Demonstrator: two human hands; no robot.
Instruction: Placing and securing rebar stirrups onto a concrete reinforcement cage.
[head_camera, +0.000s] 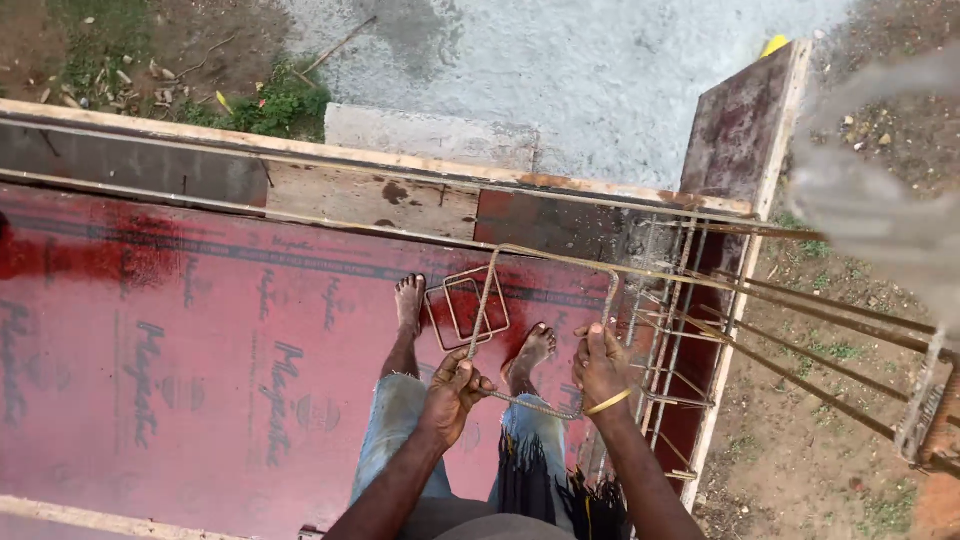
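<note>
I hold a rectangular ring of ribbed steel bar (545, 255) in front of me, above my bare feet. My left hand (455, 388) grips the ring's near left corner. My right hand (600, 365), with a yellow band at the wrist, grips its right side near the bottom corner. Two smaller bent steel rings (448, 296) lie on the red plywood deck (200, 350) between my feet. Just right of my right hand, a cage of long steel bars with rings (680, 330) lies in a narrow trough.
The red deck ends at wooden edge boards (380, 160) ahead, with grey concrete ground (600, 70) far below. An upright plywood side panel (740, 130) bounds the trough. Long bars (830, 330) stick out right over dirt. A blurred pale object (880, 200) hangs at upper right.
</note>
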